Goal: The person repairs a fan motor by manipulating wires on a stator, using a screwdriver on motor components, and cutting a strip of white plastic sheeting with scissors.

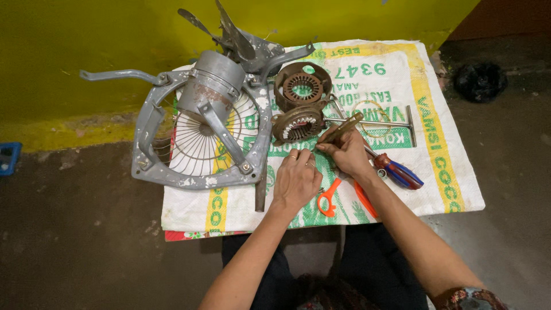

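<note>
While the person sat at the near edge of the floor with knees under the sack, the left hand (pixel 295 179) lay flat and mostly open on the printed woven sack (pixel 436 172), fingers spread and pointing away toward the motor parts, gripping nothing that could be seen. Just right of it the right hand (pixel 347 152) was curled closed around a wooden-handled tool (pixel 342 127), likely a small hammer or punch handle, whose working end was hidden by the fingers. By my reading, the step would go best with the flat hand steadying the work close to the tool tip and with short, controlled strokes, so the tool does not slip onto the copper windings. The tool's long axis ran diagonally, its free end pointing up and to the right, away from the person, its lower end toward the stator (pixel 298 124) touching distance ahead. Orange-handled scissors (pixel 330 197) lay beside the wrists, and a red-and-blue screwdriver (pixel 399 172) rested just right of the right hand. Farther off sat a second round motor housing (pixel 302 85), a metal T-handled wrench (pixel 381 123), and on the left the grey exhaust fan frame (pixel 201 143) with its wire guard and motor casing, blades (pixel 229 28) near the yellow wall (pixel 86 40).
</note>
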